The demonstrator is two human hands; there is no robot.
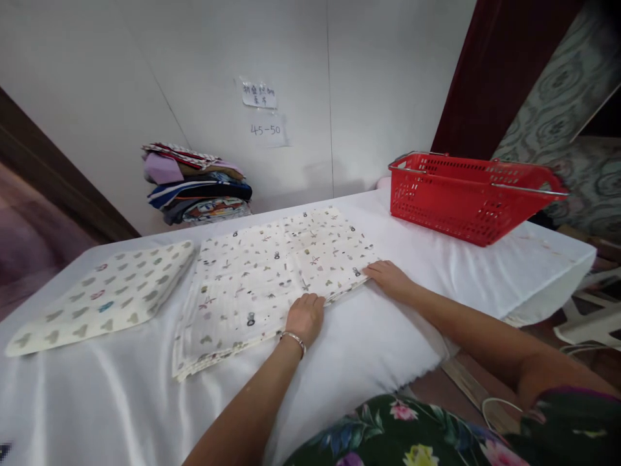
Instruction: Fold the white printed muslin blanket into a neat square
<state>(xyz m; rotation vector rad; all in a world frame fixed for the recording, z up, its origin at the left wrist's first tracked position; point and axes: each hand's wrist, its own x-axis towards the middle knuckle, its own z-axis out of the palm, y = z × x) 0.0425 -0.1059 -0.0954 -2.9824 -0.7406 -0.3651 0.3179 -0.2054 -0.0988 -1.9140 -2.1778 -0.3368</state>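
Note:
A cream cotton blanket with a small scattered print lies folded in layers, flat on the white tablecloth. My left hand, a bracelet on its wrist, has its fingers curled over the middle of the near edge. At the blanket's right corner, my right hand grips the edge between thumb and fingers. Both thumbs are mostly hidden from this angle. To the left rests a second folded blanket, cream with a repeated grey-green print and a few coloured motifs, apart from the first and from both hands.
A red plastic basket with metal handles stands on the right of the table. Behind the table's back edge is a stack of folded fabrics. Handwritten paper signs hang on the white wall. The white tablecloth drapes over the near edge.

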